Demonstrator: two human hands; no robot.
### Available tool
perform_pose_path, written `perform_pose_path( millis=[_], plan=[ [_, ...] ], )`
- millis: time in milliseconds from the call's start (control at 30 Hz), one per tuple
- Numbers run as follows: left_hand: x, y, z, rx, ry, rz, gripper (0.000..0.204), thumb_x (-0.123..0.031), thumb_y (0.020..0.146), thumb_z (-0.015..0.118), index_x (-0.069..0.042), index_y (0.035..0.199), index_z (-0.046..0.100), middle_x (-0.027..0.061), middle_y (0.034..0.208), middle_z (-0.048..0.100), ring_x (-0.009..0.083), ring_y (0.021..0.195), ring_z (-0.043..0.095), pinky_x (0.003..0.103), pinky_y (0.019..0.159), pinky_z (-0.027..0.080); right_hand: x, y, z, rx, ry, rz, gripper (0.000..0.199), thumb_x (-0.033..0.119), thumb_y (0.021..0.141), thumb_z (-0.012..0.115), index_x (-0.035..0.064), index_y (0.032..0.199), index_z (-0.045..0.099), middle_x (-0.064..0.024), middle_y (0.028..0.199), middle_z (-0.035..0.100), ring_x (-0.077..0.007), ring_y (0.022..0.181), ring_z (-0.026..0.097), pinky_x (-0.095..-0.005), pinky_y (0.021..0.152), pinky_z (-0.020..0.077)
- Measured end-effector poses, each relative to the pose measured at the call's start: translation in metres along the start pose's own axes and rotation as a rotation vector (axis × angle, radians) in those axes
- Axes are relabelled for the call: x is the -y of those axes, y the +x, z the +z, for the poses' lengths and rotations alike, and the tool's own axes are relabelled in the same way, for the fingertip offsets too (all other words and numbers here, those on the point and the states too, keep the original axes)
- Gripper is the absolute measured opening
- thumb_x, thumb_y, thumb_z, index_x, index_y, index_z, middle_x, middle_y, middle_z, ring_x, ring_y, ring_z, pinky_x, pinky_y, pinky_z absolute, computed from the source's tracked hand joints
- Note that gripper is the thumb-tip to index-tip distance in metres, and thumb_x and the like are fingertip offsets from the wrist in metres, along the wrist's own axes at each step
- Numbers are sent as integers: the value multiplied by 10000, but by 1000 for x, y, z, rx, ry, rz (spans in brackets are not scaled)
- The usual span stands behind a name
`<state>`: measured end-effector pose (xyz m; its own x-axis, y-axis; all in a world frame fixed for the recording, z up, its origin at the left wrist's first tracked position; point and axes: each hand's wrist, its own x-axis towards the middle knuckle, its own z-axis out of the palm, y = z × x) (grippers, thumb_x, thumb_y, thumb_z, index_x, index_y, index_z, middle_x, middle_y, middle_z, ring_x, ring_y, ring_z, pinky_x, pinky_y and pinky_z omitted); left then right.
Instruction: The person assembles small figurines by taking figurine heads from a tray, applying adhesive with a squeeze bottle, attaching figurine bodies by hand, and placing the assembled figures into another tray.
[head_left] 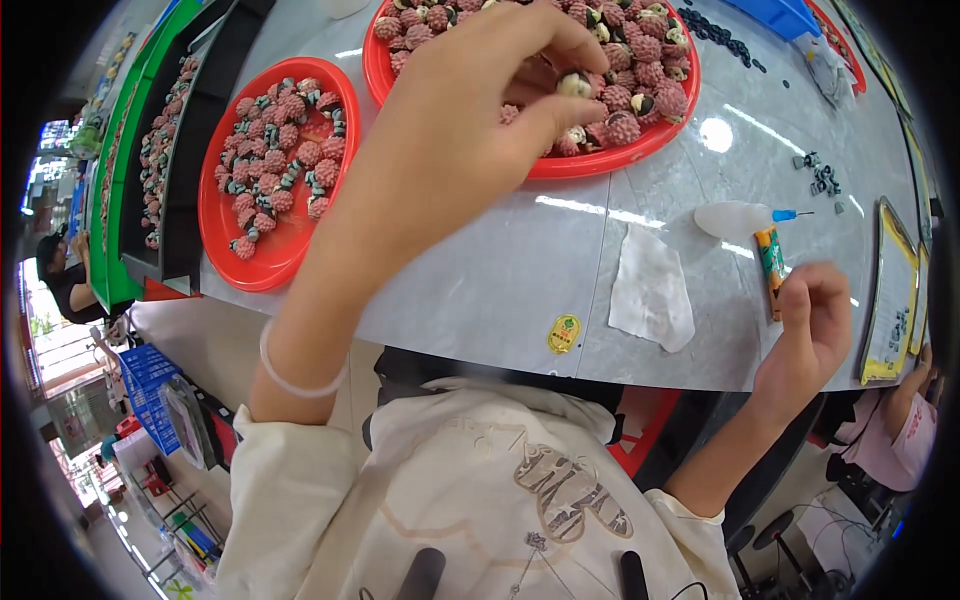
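My left hand [455, 125] reaches over a large round red tray [620, 158] heaped with small pink, bumpy pieces with cream and black parts. Between its thumb and fingers is a small cream-coloured piece [574, 86]. My right hand [808, 335] is raised over the table's front edge at the right, its fingers curled toward the thumb. Whatever it may hold is hidden. Close beside it lies an orange and green tube [771, 262]. Just beyond, a white squeeze bottle [733, 219] with a blue needle tip lies on its side.
A smaller red tray [222, 225] at left holds pink pieces with grey-green parts. Black [187, 150] and green bins stand farther left. A white cloth [650, 290] lies front centre. Small dark parts [822, 178] are scattered at right, near a yellow-edged board [890, 300]. Other people sit at both sides.
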<state>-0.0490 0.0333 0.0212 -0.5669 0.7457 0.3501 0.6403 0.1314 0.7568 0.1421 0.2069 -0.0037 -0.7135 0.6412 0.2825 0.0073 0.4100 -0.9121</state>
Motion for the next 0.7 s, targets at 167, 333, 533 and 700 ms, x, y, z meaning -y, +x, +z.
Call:
perform_pose_path(
  millis=[167,333,533,700],
  plan=[
    [-16,-45,19,2,-618,-146,175,-9,729,539,46,891,504,101,869,515,125,717,523,221,610,450,4,14,29,82,-61,-9,272,-2,678,559,-25,937,482,-72,928,522,-120,794,472,-215,722,354],
    [-29,-68,40,-83,-1130,-422,252,-64,730,567,24,942,464,147,875,510,151,698,536,229,565,460,-1,10,31,108,68,45,321,96,738,555,-35,1015,460,-112,860,550,-142,748,503,-231,690,381],
    [-17,-82,57,-78,-1322,-404,249,-143,725,590,3,874,456,162,863,520,188,769,554,231,580,471,12,0,9,162,236,125,439,289,759,535,-64,1007,456,-121,815,527,-135,642,489,-224,549,387],
    [-19,-81,54,-50,-1312,-476,291,-224,724,587,-6,880,472,164,866,527,177,737,553,200,571,449,16,-4,-6,160,95,12,546,378,690,593,-58,991,461,-161,905,501,-119,611,470,-187,500,354]
  ],
)
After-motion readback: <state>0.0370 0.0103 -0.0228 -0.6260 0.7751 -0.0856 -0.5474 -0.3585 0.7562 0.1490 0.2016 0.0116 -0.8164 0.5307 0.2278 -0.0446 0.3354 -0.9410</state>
